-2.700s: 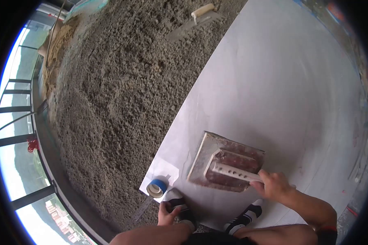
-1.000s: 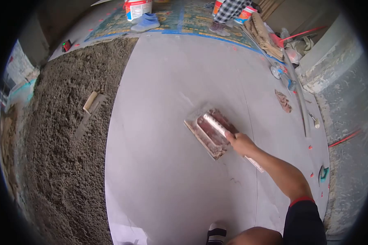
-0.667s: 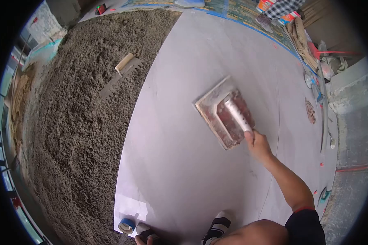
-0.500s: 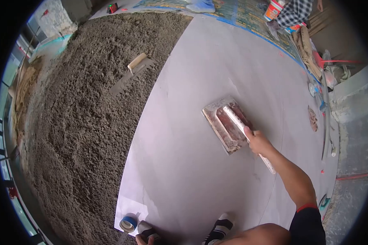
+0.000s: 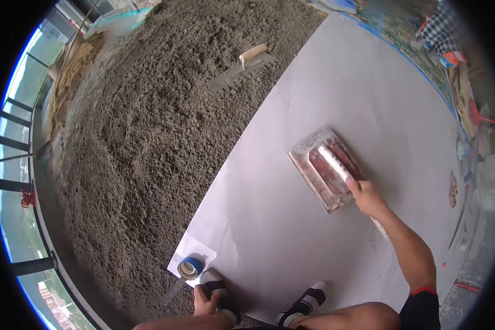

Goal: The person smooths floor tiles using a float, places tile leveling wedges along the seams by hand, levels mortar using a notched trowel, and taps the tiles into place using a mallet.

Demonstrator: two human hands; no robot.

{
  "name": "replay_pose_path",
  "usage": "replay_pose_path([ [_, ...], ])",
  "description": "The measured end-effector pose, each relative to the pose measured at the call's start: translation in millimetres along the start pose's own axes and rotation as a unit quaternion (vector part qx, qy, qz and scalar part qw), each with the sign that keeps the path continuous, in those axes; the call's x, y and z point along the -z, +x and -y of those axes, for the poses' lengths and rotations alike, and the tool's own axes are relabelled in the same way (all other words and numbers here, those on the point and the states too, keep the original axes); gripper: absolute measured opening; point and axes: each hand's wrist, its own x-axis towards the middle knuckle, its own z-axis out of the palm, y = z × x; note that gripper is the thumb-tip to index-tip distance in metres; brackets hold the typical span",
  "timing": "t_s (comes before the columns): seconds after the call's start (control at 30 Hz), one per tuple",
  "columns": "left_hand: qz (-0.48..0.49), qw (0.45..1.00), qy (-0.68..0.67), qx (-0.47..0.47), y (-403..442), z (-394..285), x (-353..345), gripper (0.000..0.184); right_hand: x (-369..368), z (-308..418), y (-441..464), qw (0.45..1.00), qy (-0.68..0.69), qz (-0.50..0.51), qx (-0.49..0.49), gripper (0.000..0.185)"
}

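In the head view, my right hand (image 5: 370, 199) is wrapped round the long white handle of a flat tamping float (image 5: 324, 169). Its rectangular base, reddish and smeared with mortar, rests on a large grey tile (image 5: 269, 220). My left hand (image 5: 205, 303) is low beside my shoe, thumb and finger apart, with nothing visible in it; some fingers are hidden. Just above it, a blue-rimmed roll of tape (image 5: 190, 268) sits on a white patch at the tile's corner. A notched trowel (image 5: 243, 69) with a wooden handle lies on the rough mortar bed (image 5: 143, 143).
My feet in striped shoes (image 5: 303, 302) stand on the tile's near edge. Window frames (image 5: 33, 267) line the left side. Behind the tile, a person in checked trousers (image 5: 441, 30) is beside a bucket (image 5: 452, 58). A crumpled cloth (image 5: 453, 190) lies at the right.
The camera view has swung, so the scene sits further right and more of my left hand shows. The float remains in my right hand on the tile.
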Motion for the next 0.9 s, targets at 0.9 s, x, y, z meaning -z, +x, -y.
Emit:
replay_pose_path([
  [0.9,0.066,0.998,0.004,0.021,2.0,0.0,12.9,0.058,-95.8,70.7,-103.5,0.946,-0.123,0.099,0.283,0.048],
])
